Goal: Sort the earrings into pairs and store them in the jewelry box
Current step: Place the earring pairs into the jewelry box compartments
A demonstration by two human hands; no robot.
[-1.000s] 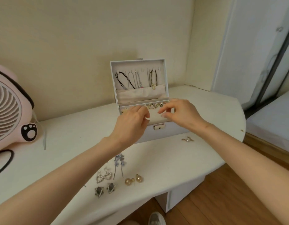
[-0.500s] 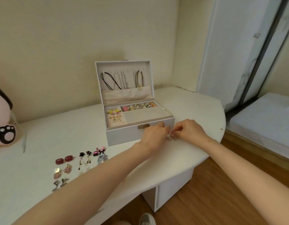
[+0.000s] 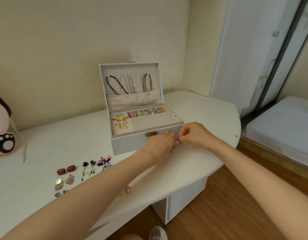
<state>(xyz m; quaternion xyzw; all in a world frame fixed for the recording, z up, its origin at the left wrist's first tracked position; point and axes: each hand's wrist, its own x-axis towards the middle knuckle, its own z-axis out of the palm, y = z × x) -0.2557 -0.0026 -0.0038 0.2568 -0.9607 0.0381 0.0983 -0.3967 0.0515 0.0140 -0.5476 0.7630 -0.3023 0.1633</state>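
The left hand and the right hand are meeting just in front of the open jewelry box. Their curled fingers are pinching a tiny thing that is too small to make out. Loose earrings are lying on the table, in front of the box and to its left.

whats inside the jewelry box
Earrings sit in the back row and left section; necklaces hang in the lid. The big front section looks bare. Its pocket's contents are hidden.
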